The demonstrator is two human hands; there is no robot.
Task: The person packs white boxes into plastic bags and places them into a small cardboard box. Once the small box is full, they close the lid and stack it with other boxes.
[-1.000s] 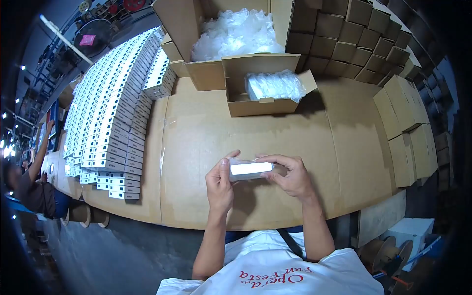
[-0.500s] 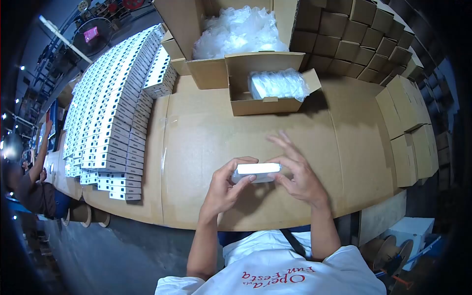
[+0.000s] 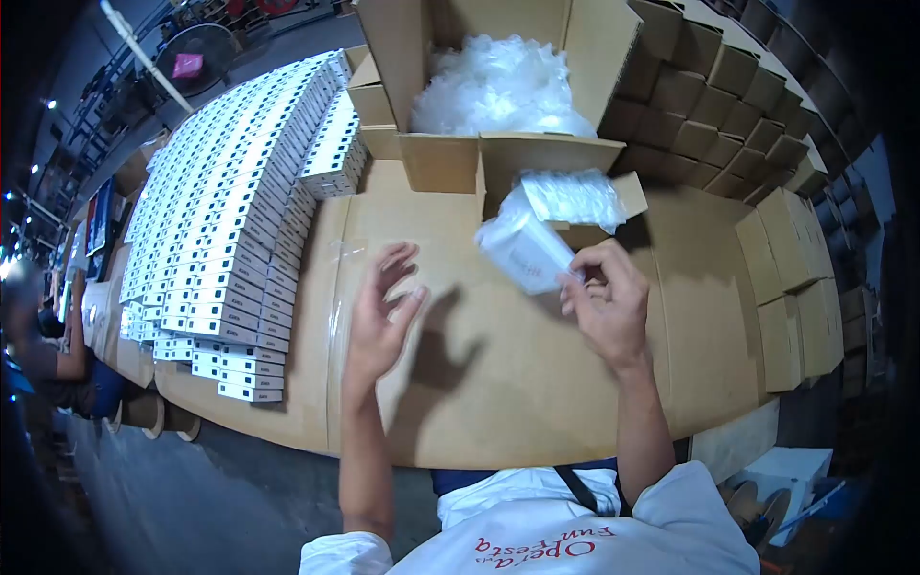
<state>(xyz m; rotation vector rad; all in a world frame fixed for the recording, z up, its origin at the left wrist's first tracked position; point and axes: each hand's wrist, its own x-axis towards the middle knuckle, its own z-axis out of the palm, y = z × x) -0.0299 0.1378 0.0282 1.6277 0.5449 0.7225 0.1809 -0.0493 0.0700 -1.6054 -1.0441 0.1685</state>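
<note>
Pinched in my right hand point(image 3: 608, 299) is the corner of a white box in a clear plastic bag point(image 3: 525, 251), held tilted at the front left of an open brown carton point(image 3: 604, 233). Inside that carton lies a row of bubble-wrapped packs point(image 3: 573, 199). My left hand point(image 3: 383, 311) is raised over the cardboard-covered table point(image 3: 517, 402), its fingers apart and nothing in it. Behind the carton, a larger open box point(image 3: 436, 161) holds a heap of clear plastic bags point(image 3: 503, 86).
Stacked small white boxes point(image 3: 230, 211) fill the table's left side. Brown cartons point(image 3: 704, 120) are piled at the back right, with more point(image 3: 791, 240) at the right edge. At the far left a person point(image 3: 67, 355) is at another table.
The white box has moved from between both hands up to the open carton, now in my right hand only. My left hand has let go, moved left and opened. The view has shifted slightly.
</note>
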